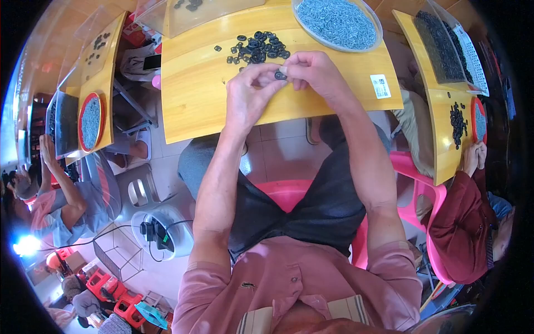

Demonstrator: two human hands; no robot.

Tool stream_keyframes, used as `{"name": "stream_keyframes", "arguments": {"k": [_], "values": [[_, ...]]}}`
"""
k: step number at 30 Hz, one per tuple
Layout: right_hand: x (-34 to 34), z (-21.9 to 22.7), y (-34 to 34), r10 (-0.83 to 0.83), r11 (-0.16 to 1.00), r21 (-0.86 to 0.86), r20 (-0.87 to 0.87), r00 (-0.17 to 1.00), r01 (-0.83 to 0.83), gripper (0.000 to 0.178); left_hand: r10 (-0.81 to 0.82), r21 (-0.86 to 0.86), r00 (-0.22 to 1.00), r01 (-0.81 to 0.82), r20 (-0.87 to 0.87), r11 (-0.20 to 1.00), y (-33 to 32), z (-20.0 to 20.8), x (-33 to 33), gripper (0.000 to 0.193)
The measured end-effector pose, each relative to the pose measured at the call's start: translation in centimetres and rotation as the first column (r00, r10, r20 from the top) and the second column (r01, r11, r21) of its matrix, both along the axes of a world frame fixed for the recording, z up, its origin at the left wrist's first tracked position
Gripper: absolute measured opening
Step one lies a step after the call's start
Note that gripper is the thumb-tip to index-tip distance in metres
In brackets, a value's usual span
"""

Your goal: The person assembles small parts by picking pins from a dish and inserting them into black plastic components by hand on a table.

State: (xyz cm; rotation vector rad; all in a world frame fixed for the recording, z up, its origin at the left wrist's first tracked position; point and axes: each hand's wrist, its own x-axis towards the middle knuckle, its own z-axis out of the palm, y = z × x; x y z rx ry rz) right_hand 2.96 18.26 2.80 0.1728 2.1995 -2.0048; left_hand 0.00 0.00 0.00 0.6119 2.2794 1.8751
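Observation:
Over the front part of the yellow wooden table [206,111], my two hands meet around a small black rounded part [280,74]. The fingertips of my left hand [250,92] pinch it from the left. From the other side, my right hand [316,75] closes its thumb and fingers at the same part; whether it also holds a smaller piece is hidden. Just beyond my fingers lies a loose pile of similar black parts [258,47]. At the far right of the table stands a round clear tub [380,42] full of small blue-grey metal pieces [336,22].
A white printed label [381,86] is stuck near the table's right edge. At the far edge stands a clear bin [206,19]. Co-workers sit at tables on the left [67,189] and right [461,222]. A grey stool holding a white bucket [183,245] with cables is at my left.

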Motion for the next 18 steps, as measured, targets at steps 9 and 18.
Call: {"name": "stream_keyframes", "arguments": {"k": [9,18], "values": [[-0.2,-0.2,-0.1,0.012,1.000,-0.025,-0.025,1.000,-0.013,0.020,0.072,-0.031,0.978,-0.079,-0.194,0.996,0.3,0.5,0.0,0.031],[0.1,0.1,-0.6,-0.017,1.000,0.007,-0.026,0.999,0.018,0.021,0.019,-0.123,0.942,-0.064,-0.336,0.990,0.3,0.6,0.4,0.032]]}}
